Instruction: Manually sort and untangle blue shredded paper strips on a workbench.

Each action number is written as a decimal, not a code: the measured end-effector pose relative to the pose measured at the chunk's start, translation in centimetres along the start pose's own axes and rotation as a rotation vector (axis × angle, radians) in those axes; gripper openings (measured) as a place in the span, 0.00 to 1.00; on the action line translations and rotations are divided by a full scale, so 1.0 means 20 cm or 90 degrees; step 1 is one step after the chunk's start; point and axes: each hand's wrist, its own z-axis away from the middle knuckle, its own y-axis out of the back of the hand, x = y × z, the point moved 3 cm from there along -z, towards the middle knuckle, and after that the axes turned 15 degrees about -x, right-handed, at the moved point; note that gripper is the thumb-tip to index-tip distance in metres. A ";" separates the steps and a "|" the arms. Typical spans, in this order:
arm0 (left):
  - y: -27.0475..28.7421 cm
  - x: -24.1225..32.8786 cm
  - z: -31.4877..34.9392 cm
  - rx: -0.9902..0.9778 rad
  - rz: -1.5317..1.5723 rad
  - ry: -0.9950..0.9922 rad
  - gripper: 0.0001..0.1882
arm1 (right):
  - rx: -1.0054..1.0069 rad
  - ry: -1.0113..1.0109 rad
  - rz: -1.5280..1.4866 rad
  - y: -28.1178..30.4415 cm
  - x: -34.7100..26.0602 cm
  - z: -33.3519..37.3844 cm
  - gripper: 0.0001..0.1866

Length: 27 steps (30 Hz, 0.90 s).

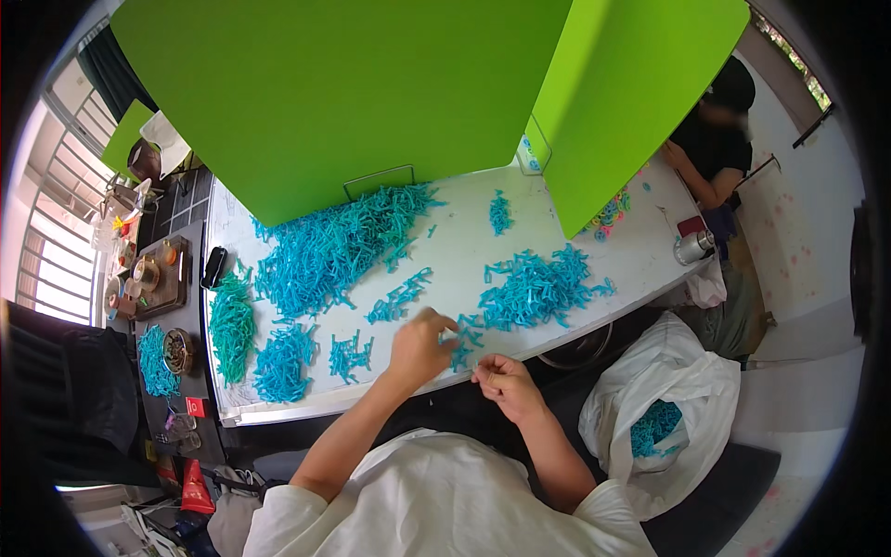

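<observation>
Over the front part of the white table, my left hand [419, 349] is bent at the fingers, with a gap between thumb and forefinger. Nothing shows clearly in it, and its fingertips are beside a few small blue plastic strips [467, 342]. To its right my right hand [510, 385] is closed in a pinch at the table's front edge. Whatever lies between those fingertips is too small to make out. A loose group of blue strips [397, 297] lies just beyond my left hand, and a larger blue heap [534, 290] is beyond my right.
Green panels [353, 93] stand along the back and right of the white table [445, 223]. A big blue heap [325, 246] spreads below them; green strips [231, 325] lie left. A white sack [622, 399] with blue strips stands at right. Another person [719, 153] sits beyond the panel.
</observation>
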 end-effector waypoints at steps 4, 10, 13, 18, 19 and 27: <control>-0.07 -0.10 -0.16 0.053 -0.342 0.200 0.10 | 0.058 0.074 0.058 -0.06 -0.11 0.03 0.10; -0.09 -0.15 -0.21 0.012 -0.322 0.237 0.12 | 0.074 0.115 0.070 -0.06 -0.11 0.04 0.11; -0.04 -0.10 -0.16 0.030 -0.187 0.196 0.10 | 0.071 0.138 0.076 -0.07 -0.10 0.04 0.11; 0.10 0.08 0.06 0.068 0.019 0.032 0.08 | 0.126 0.203 0.313 -0.19 -0.20 0.03 0.10; 0.12 0.11 0.10 0.060 0.091 0.052 0.08 | 0.126 0.266 0.445 -0.23 -0.24 0.02 0.10; 0.12 0.02 0.27 -0.014 0.473 0.101 0.07 | 0.012 0.275 0.580 -0.42 -0.36 0.00 0.08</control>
